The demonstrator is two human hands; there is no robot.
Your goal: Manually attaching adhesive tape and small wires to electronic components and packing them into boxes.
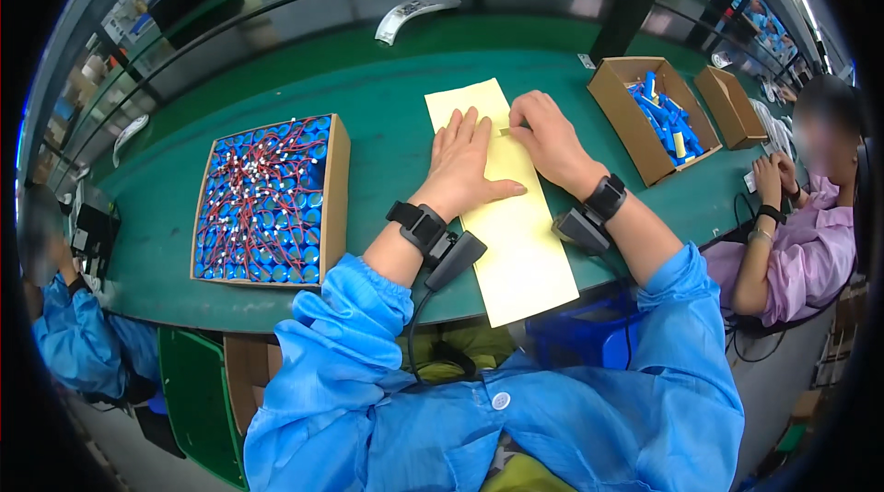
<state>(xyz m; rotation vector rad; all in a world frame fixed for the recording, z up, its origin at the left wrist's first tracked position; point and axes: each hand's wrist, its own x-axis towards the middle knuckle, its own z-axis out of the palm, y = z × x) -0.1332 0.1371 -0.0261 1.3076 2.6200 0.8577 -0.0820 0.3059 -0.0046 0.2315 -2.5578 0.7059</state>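
A long pale yellow paper sheet [520, 248] lies on the green table in front of me, its near end reaching past the table edge. My left hand [463, 165] rests flat on the sheet, fingers and thumb spread, holding nothing. Beside it, my right hand [551, 137] is closed in a pinch over the sheet's right edge. At its fingertips shows a small yellow strip [504, 132]; whether it is still attached to the sheet I cannot tell. Both wrists wear black straps with small devices.
To the left stands a cardboard box [338, 202] packed with blue battery packs with red wires. An open box [619, 116] of loose blue cells is at the right, beside a smaller brown box [730, 108]. Co-workers sit on both sides. A white curved piece [414, 15] lies beyond.
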